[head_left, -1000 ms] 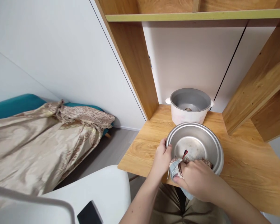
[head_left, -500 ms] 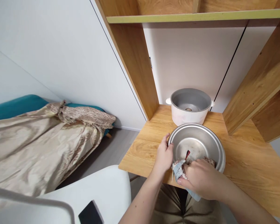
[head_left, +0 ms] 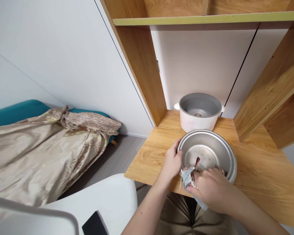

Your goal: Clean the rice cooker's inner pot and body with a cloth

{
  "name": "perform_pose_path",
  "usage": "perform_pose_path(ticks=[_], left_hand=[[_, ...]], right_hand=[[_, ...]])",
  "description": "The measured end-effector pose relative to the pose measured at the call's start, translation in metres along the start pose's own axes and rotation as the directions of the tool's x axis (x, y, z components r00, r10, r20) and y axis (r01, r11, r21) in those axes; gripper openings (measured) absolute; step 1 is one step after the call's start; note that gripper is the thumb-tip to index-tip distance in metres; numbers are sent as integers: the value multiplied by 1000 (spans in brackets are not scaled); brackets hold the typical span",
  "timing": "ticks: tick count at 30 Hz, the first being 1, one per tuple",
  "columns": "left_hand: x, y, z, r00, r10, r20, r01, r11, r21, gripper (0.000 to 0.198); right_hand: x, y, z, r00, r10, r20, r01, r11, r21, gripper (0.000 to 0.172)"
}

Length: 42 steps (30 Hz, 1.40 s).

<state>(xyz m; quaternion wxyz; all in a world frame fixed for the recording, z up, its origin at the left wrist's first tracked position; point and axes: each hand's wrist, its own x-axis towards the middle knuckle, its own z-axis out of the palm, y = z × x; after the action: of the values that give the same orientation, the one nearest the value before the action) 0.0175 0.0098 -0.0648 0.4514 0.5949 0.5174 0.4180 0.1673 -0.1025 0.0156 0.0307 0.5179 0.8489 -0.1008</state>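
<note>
A round metal inner pot (head_left: 201, 151) rests near the front edge of the wooden desk. My left hand (head_left: 172, 160) grips its left rim, thumb on the inner side and fingers round the outside. With my right hand (head_left: 209, 187) I hold a bunched, patterned cloth (head_left: 189, 178) against the pot's near inner wall. Part of the cloth hangs over the rim, and a small red tag sticks up from it. The fingertips of my right hand are hidden inside the pot. Just behind stands a white rice cooker body (head_left: 198, 122), lidless, its grey inside showing.
Wooden shelf uprights (head_left: 144, 71) flank the desk (head_left: 147, 160), with a shelf board (head_left: 205, 19) above. At lower left, a white chair (head_left: 107, 195) carries a dark phone-like object (head_left: 95, 224). A teal sofa (head_left: 22, 109) under a beige cover (head_left: 39, 156) stands farther left.
Very little differs. My hands, the cloth and the pot have shifted only slightly, and both hands keep their hold.
</note>
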Motion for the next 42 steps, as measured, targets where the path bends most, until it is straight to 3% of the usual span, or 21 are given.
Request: perform_pose_path(ticks=[6,15,20,26,37,42], left_hand=[[1,0,-1,1000,13,8,-12,998,-57,55],[1,5,5,999,-19,-44,18,1000,-21,53],[4,9,-1,997,44,59,-42,999,-28,53],[11,10,-9,984,72,161,-67,997,-41,57],[13,5,-2,996,10,88,-6,999,-41,54],[15,8,-7,988,37,147,-32,999,-37,55]], right_hand=[[-8,5,-6,1000,12,9,-12,999,38,31],[14,-12,1,996,45,-83,-38,996,82,27],[8,-10,3,994,84,-65,-79,994,80,32],[-16,4,3,998,4,-69,-4,1000,-1,29],[7,-16,8,993,44,-111,-44,999,-2,38],[4,-13,5,996,23,-81,-25,999,-22,34]])
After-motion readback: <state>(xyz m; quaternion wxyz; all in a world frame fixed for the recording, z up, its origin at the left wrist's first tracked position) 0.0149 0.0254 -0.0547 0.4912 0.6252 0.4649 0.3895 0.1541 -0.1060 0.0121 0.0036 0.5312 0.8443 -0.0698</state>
